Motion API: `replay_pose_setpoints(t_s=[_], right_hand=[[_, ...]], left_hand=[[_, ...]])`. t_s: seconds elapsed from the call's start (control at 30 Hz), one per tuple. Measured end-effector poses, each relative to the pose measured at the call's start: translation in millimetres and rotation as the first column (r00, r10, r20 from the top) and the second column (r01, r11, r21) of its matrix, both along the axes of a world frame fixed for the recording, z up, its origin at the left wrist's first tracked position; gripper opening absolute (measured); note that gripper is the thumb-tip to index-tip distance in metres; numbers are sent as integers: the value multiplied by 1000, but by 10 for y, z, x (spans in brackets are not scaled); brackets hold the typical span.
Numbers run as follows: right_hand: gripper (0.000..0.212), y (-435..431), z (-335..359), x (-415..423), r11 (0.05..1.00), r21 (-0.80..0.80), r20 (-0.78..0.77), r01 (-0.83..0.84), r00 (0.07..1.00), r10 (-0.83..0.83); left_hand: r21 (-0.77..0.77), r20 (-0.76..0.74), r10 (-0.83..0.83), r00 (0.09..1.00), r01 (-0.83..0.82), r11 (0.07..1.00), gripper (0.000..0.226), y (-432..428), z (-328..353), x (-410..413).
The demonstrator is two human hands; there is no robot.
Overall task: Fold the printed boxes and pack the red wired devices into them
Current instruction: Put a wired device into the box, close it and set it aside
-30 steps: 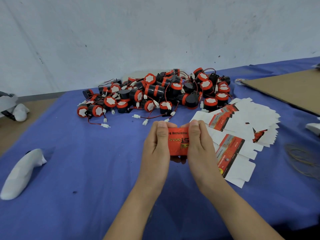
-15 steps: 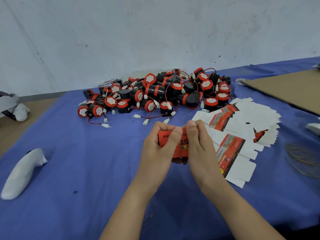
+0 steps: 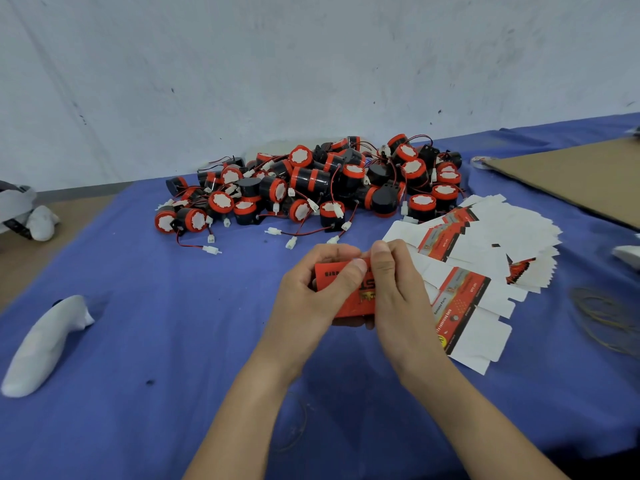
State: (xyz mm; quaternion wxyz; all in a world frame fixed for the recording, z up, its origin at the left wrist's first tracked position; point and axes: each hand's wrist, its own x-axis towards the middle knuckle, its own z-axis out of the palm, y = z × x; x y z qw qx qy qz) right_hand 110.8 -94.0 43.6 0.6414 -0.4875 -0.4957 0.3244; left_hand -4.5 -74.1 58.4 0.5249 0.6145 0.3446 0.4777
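Box (image 3: 351, 301) between curled left hand (image 3: 304, 303), right hand (image 3: 398, 296)

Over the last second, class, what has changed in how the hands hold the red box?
The thumb of the left hand slid across the red box toward the right hand, and the box tilted. Both hands keep gripping it. The device pile and flat boxes stayed put.
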Motion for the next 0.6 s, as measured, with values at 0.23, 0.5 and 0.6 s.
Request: replay_pose_setpoints(t_s=[0.23,0.5,0.6], right_hand=[[34,5,7,-18,1000,-1,-1,-1,1000,1],[35,-8,18,-43,1000,-16,-1,3,1000,-3],[37,-18,21,-44,1000,-26,-2,-3,1000,3]], left_hand=[[3,8,25,1000,-25,1000,7,5,-12,4],[9,23,62,998,-62,998,9,-7,-22,14],[10,14,61,998,-61,998,8,-8,-17,5]])
